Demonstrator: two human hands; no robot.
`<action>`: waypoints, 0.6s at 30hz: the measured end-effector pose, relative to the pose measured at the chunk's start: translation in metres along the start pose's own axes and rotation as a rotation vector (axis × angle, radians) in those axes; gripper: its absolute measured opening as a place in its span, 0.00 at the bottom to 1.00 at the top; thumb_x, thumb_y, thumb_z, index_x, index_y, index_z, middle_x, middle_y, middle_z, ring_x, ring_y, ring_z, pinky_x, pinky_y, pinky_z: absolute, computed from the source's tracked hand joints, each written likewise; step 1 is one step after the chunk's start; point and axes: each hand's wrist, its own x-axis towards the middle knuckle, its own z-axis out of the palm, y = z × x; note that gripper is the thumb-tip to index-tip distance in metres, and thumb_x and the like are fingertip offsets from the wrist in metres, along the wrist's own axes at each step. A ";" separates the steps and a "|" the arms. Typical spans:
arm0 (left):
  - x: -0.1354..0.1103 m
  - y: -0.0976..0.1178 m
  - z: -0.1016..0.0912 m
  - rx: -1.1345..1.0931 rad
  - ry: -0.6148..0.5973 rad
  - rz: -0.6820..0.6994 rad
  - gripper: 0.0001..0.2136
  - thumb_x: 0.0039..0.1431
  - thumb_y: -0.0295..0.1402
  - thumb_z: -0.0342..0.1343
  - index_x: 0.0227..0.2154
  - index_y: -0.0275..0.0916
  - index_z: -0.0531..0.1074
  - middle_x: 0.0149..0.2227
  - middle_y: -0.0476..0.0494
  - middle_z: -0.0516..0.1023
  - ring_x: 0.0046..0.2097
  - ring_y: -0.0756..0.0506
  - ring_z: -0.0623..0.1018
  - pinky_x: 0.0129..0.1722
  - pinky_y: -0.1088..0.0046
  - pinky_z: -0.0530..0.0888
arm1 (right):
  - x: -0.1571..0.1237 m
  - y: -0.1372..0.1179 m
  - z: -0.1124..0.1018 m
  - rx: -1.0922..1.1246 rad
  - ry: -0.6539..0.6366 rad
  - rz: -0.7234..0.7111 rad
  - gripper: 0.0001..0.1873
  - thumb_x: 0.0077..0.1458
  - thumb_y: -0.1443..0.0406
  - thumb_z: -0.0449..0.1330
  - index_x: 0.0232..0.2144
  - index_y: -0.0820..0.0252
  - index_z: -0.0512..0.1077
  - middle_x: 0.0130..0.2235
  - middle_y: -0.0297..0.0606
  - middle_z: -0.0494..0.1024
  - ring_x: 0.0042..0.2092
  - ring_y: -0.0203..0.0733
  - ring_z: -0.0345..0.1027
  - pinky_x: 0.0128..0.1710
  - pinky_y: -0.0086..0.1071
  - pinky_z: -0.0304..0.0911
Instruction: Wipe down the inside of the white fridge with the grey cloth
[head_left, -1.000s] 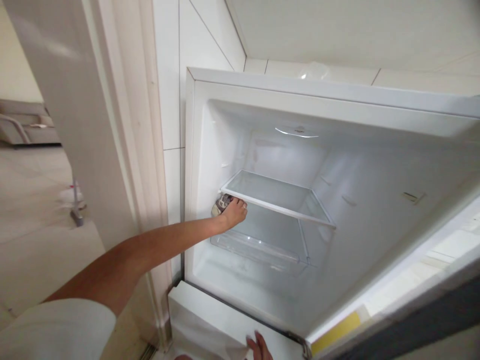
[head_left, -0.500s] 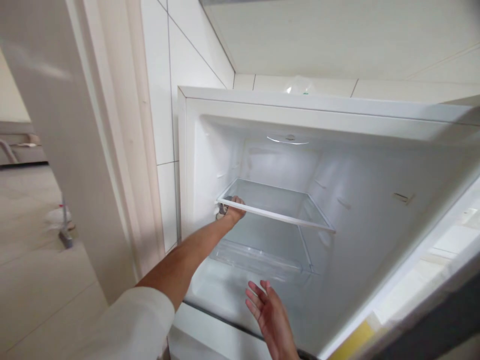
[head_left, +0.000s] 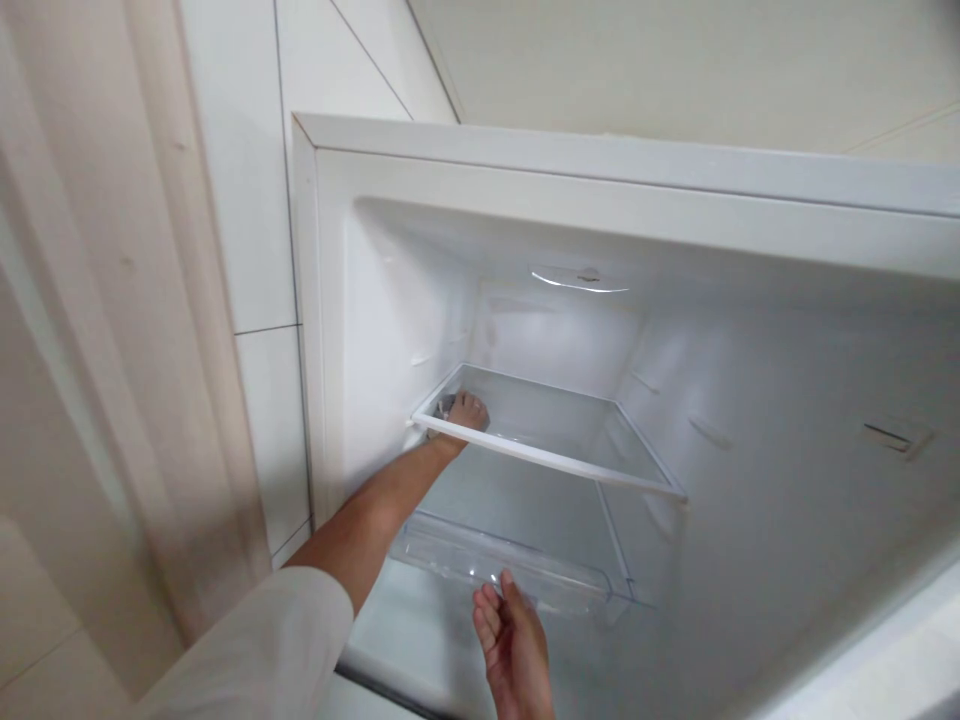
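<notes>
My left hand (head_left: 466, 411) reaches under the glass shelf (head_left: 555, 420) of an open white fridge (head_left: 600, 180), by the left inner wall, and shows through the glass. It is closed on a greyish cloth (head_left: 445, 405). My right hand (head_left: 512, 640) is raised low in front of the clear plastic drawer (head_left: 495, 560), fingers together and slightly curled, fingertips at the drawer's front rim. It holds nothing that I can see.
White wall tiles (head_left: 262, 250) and a pale door frame (head_left: 127, 300) stand left of the fridge. A dome light (head_left: 577, 279) sits on the fridge's ceiling. Small shelf supports stick out of the right inner wall (head_left: 787, 420).
My left hand has slid with the cloth from below the shelf's front corner to further in beneath the glass. My right hand rose from the lower edge up to the drawer. The view moved closer.
</notes>
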 end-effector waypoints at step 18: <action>0.052 0.012 0.020 -0.542 0.204 -0.560 0.14 0.68 0.33 0.55 0.54 0.38 0.73 0.55 0.37 0.76 0.57 0.39 0.75 0.58 0.51 0.72 | 0.003 0.003 0.014 -0.030 0.075 -0.082 0.46 0.15 0.48 0.83 0.35 0.60 0.67 0.25 0.38 0.81 0.24 0.41 0.77 0.23 0.28 0.73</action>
